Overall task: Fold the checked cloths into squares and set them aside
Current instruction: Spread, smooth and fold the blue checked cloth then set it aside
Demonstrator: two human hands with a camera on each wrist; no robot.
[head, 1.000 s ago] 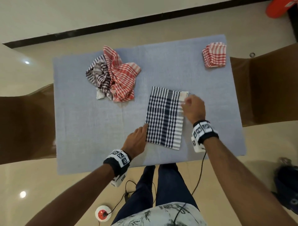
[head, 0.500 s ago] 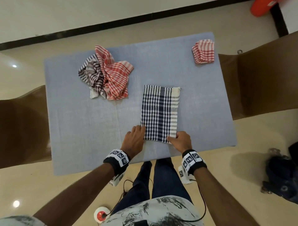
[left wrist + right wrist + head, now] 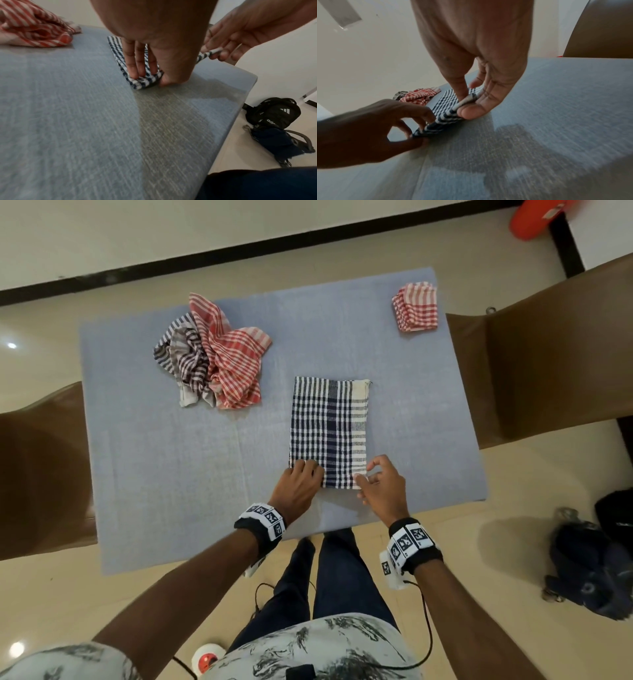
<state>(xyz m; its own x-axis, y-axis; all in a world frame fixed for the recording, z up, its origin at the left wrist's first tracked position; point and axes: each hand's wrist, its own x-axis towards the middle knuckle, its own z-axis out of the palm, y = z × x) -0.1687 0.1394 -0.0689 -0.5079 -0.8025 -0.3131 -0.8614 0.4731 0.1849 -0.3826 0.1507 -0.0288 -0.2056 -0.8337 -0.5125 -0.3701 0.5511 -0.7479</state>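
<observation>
At the near edge of the navy checked cloth, seen from the head, your left hand and right hand are each taking a corner. From the left wrist, your fingers are pinching the left corner against the thumb. From the right wrist, your thumb and fingers are pinching the other. Next, you are likely lifting both corners to the far edge, keeping them level.

A second ago the right hand was at the far right corner of the navy checked cloth; it has come to the near right corner and now pinches it, seemingly just lifted off the surface. The left hand has moved from beside the near left corner to pinching it.
</observation>
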